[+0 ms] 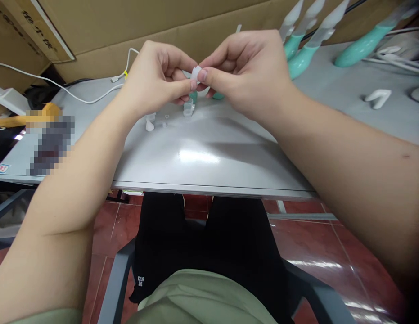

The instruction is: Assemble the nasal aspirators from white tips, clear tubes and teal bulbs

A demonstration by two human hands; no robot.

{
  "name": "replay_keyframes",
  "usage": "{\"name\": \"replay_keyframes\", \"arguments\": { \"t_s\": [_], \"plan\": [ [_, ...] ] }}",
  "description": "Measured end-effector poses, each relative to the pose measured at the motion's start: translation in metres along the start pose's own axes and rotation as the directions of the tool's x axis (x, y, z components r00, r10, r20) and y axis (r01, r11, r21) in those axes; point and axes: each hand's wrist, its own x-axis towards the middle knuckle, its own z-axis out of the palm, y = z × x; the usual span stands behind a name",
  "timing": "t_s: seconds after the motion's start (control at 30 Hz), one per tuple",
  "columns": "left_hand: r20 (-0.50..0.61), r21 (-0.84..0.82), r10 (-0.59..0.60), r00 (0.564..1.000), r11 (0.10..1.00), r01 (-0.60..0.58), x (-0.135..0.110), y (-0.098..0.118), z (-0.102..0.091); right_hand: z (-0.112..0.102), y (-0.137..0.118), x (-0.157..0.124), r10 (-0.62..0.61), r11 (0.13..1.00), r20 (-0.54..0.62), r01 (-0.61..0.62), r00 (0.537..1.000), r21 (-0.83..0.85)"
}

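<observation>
My left hand [158,74] and my right hand [245,67] meet above the grey table [209,153]. Both pinch one small white plastic piece [196,73] between thumb and fingertips. Right under the hands a small clear plastic part [188,108] stands on the table, with a bit of teal [193,96] behind it. A little to the left lie a small white cone-shaped part [149,123] and two tiny white bits [166,117]. Most of the held piece is hidden by my fingers.
Several teal-and-white handles [299,54] lie at the back right, with a white clip-shaped part [378,96] nearby. A white cable [91,96] runs from a white adapter [10,100] at the left. Cardboard boxes [162,27] stand behind the table. A blurred dark object [52,144] lies at the left edge.
</observation>
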Motion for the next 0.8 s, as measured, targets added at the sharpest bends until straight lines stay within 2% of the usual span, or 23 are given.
{"name": "replay_keyframes", "arguments": {
  "t_s": [0.13, 0.27, 0.43, 0.63, 0.8],
  "plan": [
    [-0.024, 0.048, 0.039, 0.999, 0.998, -0.038, -0.001, -0.003, 0.005, 0.0, 0.002, 0.0, 0.001, 1.0, -0.016, -0.002, 1.0, -0.01],
    [-0.062, 0.1, 0.037, 0.997, 0.995, -0.031, -0.001, 0.007, 0.005, 0.004, 0.001, -0.001, -0.023, 1.0, -0.016, 0.023, 1.0, 0.02],
    [0.05, 0.174, -0.052, 0.997, 0.984, 0.043, -0.001, 0.021, -0.003, 0.01, -0.006, -0.005, -0.004, 0.998, -0.048, 0.007, 0.999, 0.061],
    [0.022, 0.159, -0.067, 0.997, 0.985, 0.063, 0.001, 0.02, -0.004, 0.009, -0.01, -0.005, 0.039, 0.997, -0.076, -0.043, 0.996, -0.056],
    [0.034, 0.189, -0.097, 0.995, 0.978, 0.089, 0.0, 0.019, -0.005, 0.01, -0.007, -0.003, 0.079, 0.997, -0.045, -0.079, 0.996, 0.004]
  ]
}}
